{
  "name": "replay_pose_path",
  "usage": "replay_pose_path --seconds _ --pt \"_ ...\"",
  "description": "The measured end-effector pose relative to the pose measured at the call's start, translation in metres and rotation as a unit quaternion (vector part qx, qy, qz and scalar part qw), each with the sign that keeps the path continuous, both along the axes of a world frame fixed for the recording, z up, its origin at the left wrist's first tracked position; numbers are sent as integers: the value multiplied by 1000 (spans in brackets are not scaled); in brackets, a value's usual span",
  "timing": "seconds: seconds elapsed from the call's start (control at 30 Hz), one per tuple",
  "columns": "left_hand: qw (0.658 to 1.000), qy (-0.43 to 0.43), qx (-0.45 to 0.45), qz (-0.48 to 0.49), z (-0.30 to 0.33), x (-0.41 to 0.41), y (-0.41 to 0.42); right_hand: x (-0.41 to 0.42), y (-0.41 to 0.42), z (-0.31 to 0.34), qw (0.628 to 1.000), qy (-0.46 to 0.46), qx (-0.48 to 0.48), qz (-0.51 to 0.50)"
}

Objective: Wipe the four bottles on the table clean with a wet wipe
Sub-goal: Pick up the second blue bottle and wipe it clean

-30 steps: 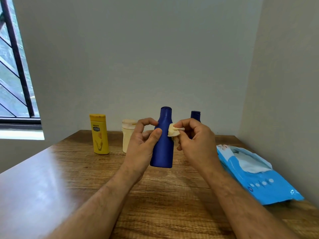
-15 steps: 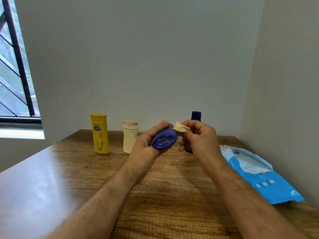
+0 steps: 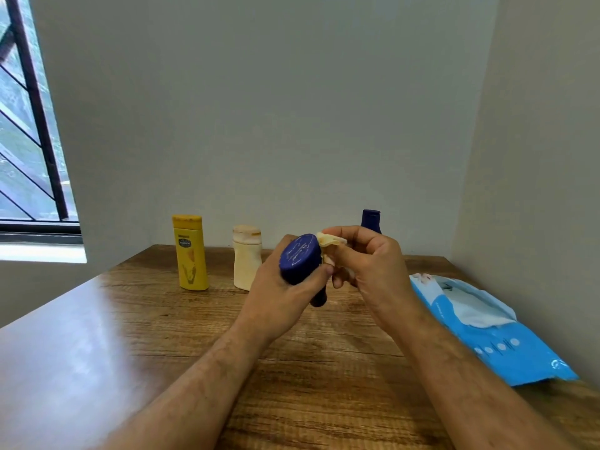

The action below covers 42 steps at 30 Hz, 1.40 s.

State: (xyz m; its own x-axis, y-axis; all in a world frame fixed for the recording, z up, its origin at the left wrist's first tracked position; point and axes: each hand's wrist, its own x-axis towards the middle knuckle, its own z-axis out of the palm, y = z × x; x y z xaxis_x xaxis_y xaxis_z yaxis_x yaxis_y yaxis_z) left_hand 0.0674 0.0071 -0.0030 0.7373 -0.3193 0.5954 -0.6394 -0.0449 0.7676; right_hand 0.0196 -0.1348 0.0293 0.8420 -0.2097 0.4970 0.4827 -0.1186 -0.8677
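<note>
Bottles: four; yellow bottle [image 3: 190,253] and cream bottle [image 3: 246,257] at 11 o'clock, second blue bottle [image 3: 370,220] at 1 o'clock.
Left hand [image 3: 282,292]: grips tilted blue bottle [image 3: 300,259], base toward camera.
Right hand [image 3: 370,267]: pinches one wet wipe [image 3: 328,239] at bottle's base edge.
Wipe pack [image 3: 493,332]: one, 3 o'clock on table [image 3: 97,336].

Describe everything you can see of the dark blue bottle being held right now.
The dark blue bottle looks like smooth, opaque plastic. It is tipped with its oval base toward the camera; the base shows faint pale scuffs or molded marks. Its neck end points down and away, just above the table. The left hand grips its body. The right hand pinches a crumpled wet wipe against the base's upper right edge.
</note>
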Motion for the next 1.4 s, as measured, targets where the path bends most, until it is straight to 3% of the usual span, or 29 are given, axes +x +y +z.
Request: replay_pose_path --seconds 0.1,0.3,0.37,0.5,0.63,0.8,0.93,1.17,1.4 --pt "1000 5 3 -10 1 0 0 1 1 1 999 2 32 13" --pt "1000 9 -12 2 1 1 1 -1 0 1 987 12 98 129" --pt "999 -19 2 37 -1 4 3 -2 -1 0 992 -30 62 108" --pt "991 -78 36 103 -4 8 4 -3 5 -3 988 -106 -104 -39" --pt "978 -125 71 148 -3 6 4 -3 11 -6 974 -129 -140 -121" --pt "971 -137 72 182 -2 5 5 -7 14 -6 968 -131 -192 -92" --pt "963 -141 83 216 -2 5 7 -8 16 -4 977 -100 -169 -81" --pt "961 -134 62 234 -5 8 10 -12 18 -2 973 -69 -218 11" --pt "952 -170 107 229 -6 9 9 0 13 -6 978 -80 -177 -80"
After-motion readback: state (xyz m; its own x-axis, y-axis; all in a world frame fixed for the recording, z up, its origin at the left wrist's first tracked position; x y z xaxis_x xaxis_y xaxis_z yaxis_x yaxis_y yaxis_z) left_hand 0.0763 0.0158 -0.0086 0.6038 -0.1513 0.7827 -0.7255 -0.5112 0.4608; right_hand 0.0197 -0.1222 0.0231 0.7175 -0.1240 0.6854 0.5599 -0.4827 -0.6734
